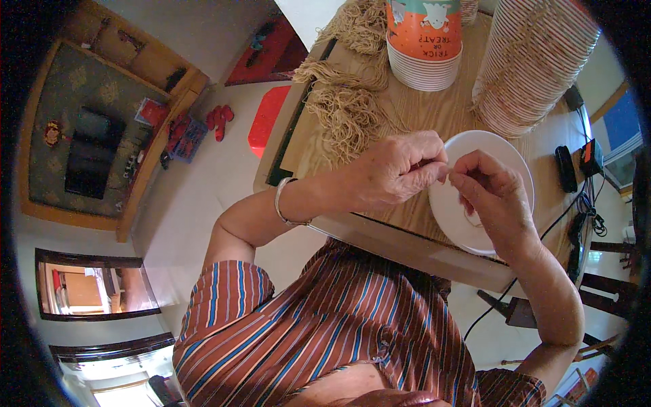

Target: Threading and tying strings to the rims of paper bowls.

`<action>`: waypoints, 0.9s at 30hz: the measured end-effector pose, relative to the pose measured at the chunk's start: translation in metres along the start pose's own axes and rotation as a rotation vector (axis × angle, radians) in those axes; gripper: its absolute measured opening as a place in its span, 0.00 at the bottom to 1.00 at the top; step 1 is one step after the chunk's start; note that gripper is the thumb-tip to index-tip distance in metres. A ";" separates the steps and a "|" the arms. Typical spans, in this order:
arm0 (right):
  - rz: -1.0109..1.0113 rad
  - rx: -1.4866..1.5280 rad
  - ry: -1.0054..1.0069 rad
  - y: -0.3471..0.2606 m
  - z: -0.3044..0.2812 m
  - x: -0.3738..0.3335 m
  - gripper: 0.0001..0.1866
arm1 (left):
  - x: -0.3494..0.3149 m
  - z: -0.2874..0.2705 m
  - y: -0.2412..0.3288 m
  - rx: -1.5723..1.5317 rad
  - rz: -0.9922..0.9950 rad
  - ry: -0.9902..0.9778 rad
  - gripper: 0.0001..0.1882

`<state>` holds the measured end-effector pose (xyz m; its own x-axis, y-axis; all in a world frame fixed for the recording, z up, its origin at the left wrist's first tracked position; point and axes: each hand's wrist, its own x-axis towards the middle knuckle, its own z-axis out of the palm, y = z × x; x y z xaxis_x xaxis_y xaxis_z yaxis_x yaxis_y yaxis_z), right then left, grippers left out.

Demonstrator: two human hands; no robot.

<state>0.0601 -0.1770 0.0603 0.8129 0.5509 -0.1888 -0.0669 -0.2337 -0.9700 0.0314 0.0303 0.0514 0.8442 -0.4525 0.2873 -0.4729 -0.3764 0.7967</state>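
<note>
Over a round white plate, my two hands meet with their fingertips almost touching. My left hand, with a silver bangle on its wrist, is closed in a pinch. My right hand pinches too, thumb against forefinger. A thin pale string loops below the right fingers; its end between the two hands is too small to see clearly. Beside my left hand lie loose bundles of tan string on the wooden table.
Behind my hands stand a stack of orange printed paper cups and a long leaning stack of cups with string along it. Black cables and a dark device lie at the right. A red stool is beyond the table's left edge.
</note>
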 end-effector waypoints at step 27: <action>-0.181 -0.201 0.065 0.007 -0.001 0.005 0.05 | 0.008 -0.002 -0.002 0.042 -0.030 0.055 0.03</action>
<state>0.0641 -0.1767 0.0530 0.8370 0.5472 0.0009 0.1934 -0.2942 -0.9359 0.0401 0.0286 0.0527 0.8702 -0.3961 0.2929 -0.4563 -0.4237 0.7825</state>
